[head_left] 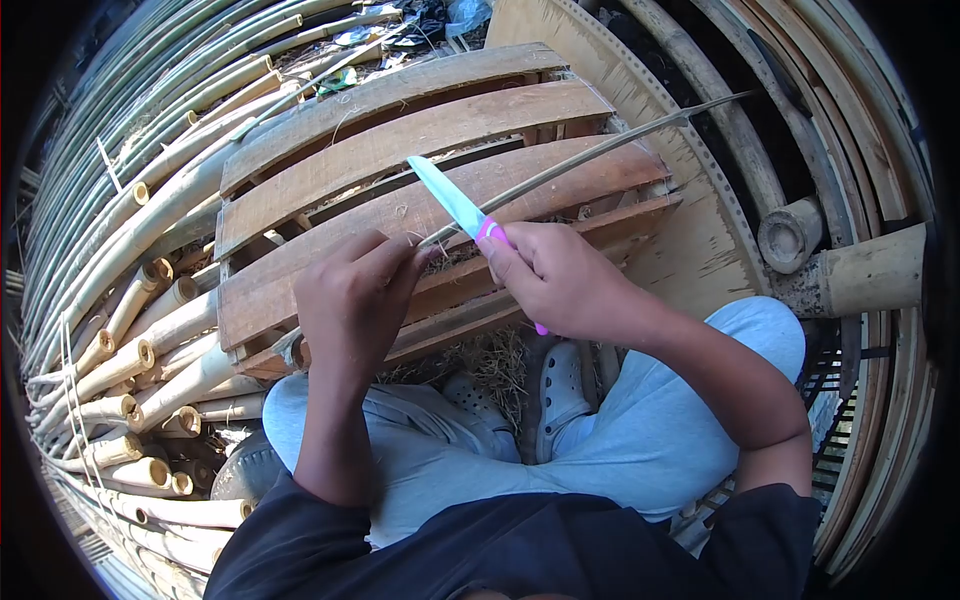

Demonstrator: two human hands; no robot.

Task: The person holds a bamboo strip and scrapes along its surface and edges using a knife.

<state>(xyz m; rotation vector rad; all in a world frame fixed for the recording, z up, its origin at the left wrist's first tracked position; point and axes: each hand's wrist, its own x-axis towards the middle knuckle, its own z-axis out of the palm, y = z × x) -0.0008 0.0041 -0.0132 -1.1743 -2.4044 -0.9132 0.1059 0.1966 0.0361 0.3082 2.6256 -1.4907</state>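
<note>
My right hand is closed around the pink handle of a knife. Its pale blue blade points up and to the left. In my left hand, a thin bamboo stick is gripped between the fingers. The stick slants from my left hand to the upper right, past the edge of the slatted wooden pallet. Just beyond my left fingers, the knife crosses the stick near the handle; I cannot tell how deeply the edge touches it. A few fine shavings hang by the left fingertips.
Bamboo poles are stacked along the left side. A curved plywood sheet lies at the right, beside a thick bamboo post. My crossed legs are under the near side of the pallet, with straw between the shoes.
</note>
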